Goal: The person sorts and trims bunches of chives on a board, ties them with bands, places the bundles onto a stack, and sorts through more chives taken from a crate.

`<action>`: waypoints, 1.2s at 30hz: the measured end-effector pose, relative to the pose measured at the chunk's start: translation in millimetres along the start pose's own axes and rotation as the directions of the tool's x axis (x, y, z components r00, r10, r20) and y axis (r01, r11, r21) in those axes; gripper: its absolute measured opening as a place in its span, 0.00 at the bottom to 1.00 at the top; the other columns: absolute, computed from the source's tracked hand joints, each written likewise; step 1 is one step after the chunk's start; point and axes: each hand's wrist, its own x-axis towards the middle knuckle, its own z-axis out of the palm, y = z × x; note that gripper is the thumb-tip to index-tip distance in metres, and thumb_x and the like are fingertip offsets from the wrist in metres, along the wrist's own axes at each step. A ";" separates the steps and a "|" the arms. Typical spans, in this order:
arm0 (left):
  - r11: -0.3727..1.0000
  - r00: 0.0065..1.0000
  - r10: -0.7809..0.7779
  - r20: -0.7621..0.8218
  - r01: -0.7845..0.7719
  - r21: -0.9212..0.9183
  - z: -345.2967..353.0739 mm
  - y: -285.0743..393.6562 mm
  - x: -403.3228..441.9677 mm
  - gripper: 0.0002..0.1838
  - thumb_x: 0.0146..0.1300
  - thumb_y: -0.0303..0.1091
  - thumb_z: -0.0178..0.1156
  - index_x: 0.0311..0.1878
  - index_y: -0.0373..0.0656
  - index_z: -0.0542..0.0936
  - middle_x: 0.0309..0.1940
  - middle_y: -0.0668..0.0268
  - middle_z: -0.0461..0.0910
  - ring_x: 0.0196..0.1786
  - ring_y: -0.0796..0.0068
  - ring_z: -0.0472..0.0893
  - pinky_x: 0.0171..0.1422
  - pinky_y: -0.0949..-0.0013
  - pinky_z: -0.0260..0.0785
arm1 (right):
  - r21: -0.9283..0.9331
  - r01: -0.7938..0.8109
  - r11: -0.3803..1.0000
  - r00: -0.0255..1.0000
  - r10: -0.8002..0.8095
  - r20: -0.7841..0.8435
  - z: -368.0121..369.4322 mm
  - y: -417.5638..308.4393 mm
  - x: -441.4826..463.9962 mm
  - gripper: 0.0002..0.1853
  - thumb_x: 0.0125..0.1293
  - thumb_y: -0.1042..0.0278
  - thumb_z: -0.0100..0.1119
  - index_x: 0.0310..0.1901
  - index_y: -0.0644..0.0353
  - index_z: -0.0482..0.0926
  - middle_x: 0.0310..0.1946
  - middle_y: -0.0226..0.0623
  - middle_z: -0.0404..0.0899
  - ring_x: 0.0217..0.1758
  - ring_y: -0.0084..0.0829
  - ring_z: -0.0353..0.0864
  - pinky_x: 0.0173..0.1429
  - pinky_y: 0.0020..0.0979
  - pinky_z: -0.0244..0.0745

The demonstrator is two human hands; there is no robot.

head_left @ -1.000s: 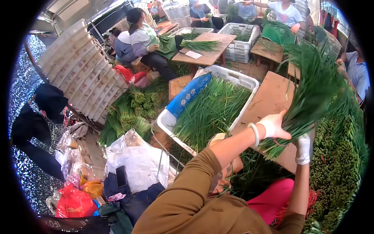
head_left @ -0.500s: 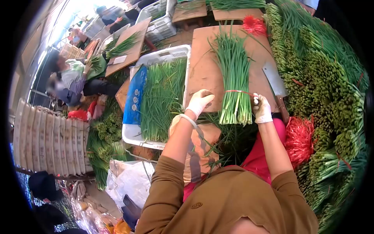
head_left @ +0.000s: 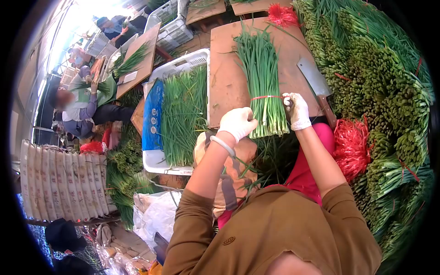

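Note:
A bundle of garlic chives [head_left: 261, 68] lies on a wooden board [head_left: 224, 82], its pale cut ends toward me. A thin red tie [head_left: 266, 97] runs round it near the cut ends. My left hand [head_left: 238, 123], in a white glove, is curled closed against the left side of the stalk ends; its fingertips are partly hidden. On the right side, my gloved right hand [head_left: 297, 111] is closed in a pinch where the red tie ends. A cleaver [head_left: 314, 75] with a wooden handle rests on the board's right part.
A white crate [head_left: 153, 156] full of loose chives stands left of the board. Red tie strips [head_left: 350, 149] hang by my right knee, and another red bunch [head_left: 283, 15] sits at the board's far edge. Tied chives [head_left: 366, 91] are piled at right. A co-worker [head_left: 80, 103] sits at left.
My left hand has moved right, up to the stalk ends, and curled tighter. My right hand has come closer to the bundle along the tie. The whole view has shifted slightly.

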 end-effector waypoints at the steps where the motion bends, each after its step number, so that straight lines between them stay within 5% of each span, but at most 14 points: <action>1: 1.000 1.000 0.010 0.014 -0.011 0.027 1.6 4.3 -2.6 0.15 0.52 0.44 0.60 0.34 0.41 0.80 0.31 0.52 0.81 0.38 0.51 0.81 0.46 0.56 0.73 | 0.026 0.018 0.999 1.000 -0.018 -0.019 0.9 2.0 0.6 0.07 0.69 0.67 0.50 0.35 0.57 0.77 0.26 0.24 0.77 0.24 0.14 0.71 0.25 0.18 0.59; 3: 0.996 0.999 0.032 0.040 -0.035 0.082 6.4 15.3 -7.0 0.14 0.52 0.44 0.59 0.33 0.42 0.80 0.30 0.52 0.81 0.38 0.51 0.81 0.46 0.56 0.73 | 0.077 0.060 0.995 0.997 -0.056 -0.054 7.6 8.6 1.3 0.08 0.69 0.67 0.49 0.35 0.57 0.77 0.27 0.24 0.78 0.24 0.14 0.71 0.25 0.19 0.59; 5: 0.997 0.998 0.046 0.042 -0.048 0.056 21.9 21.4 -14.3 0.14 0.52 0.44 0.59 0.32 0.42 0.79 0.29 0.52 0.81 0.37 0.51 0.81 0.45 0.55 0.73 | -0.064 0.056 0.996 0.988 -0.064 -0.143 11.8 10.4 1.9 0.07 0.69 0.67 0.49 0.34 0.56 0.77 0.29 0.25 0.81 0.23 0.15 0.71 0.24 0.18 0.60; 7: 1.000 0.999 0.030 0.039 -0.029 -0.003 34.9 9.2 -9.9 0.15 0.53 0.44 0.58 0.35 0.41 0.79 0.32 0.51 0.81 0.40 0.51 0.81 0.47 0.55 0.72 | 0.068 0.103 0.992 0.961 -0.082 -0.264 18.7 13.0 2.5 0.06 0.68 0.68 0.49 0.35 0.55 0.76 0.31 0.28 0.82 0.23 0.17 0.73 0.24 0.19 0.62; 13: 0.906 0.999 -0.047 0.006 0.045 -0.421 40.6 -15.7 -17.4 0.16 0.53 0.44 0.59 0.35 0.38 0.79 0.31 0.51 0.81 0.37 0.52 0.80 0.45 0.59 0.72 | 0.221 0.146 0.964 0.931 -0.058 -0.360 31.8 19.5 1.5 0.05 0.68 0.70 0.46 0.37 0.57 0.72 0.35 0.37 0.83 0.27 0.24 0.81 0.23 0.20 0.66; 21: 0.989 0.997 -0.052 0.066 0.060 -0.137 19.9 7.9 -42.6 0.17 0.52 0.45 0.63 0.35 0.40 0.78 0.31 0.53 0.82 0.36 0.55 0.82 0.45 0.60 0.73 | 0.260 0.201 0.944 0.913 -0.084 -0.400 29.4 27.7 3.9 0.05 0.70 0.71 0.45 0.39 0.59 0.71 0.34 0.40 0.83 0.25 0.25 0.80 0.23 0.21 0.69; 23: 0.988 0.992 -0.069 -0.108 0.052 -0.145 9.2 14.1 -39.6 0.18 0.52 0.48 0.63 0.33 0.42 0.78 0.29 0.56 0.82 0.34 0.58 0.83 0.43 0.60 0.74 | 0.265 0.203 0.942 0.913 -0.085 -0.398 28.5 30.9 6.2 0.05 0.71 0.70 0.45 0.39 0.60 0.71 0.34 0.41 0.83 0.25 0.25 0.80 0.23 0.21 0.69; 28: 0.970 0.998 -0.039 -0.045 0.048 0.238 13.8 35.4 -21.6 0.18 0.54 0.50 0.59 0.30 0.43 0.79 0.29 0.54 0.82 0.36 0.52 0.82 0.43 0.55 0.74 | 0.299 0.189 0.935 0.911 -0.053 -0.410 35.4 29.3 3.5 0.06 0.71 0.71 0.44 0.39 0.60 0.71 0.33 0.42 0.82 0.23 0.25 0.79 0.22 0.21 0.69; 36: 0.978 0.999 -0.027 -0.020 0.030 0.205 29.1 35.4 -18.6 0.18 0.55 0.49 0.56 0.28 0.41 0.77 0.29 0.50 0.80 0.36 0.49 0.80 0.44 0.53 0.72 | 0.332 0.217 0.918 0.916 -0.073 -0.394 38.1 29.6 0.6 0.05 0.70 0.73 0.44 0.37 0.60 0.71 0.31 0.41 0.81 0.24 0.25 0.78 0.22 0.20 0.67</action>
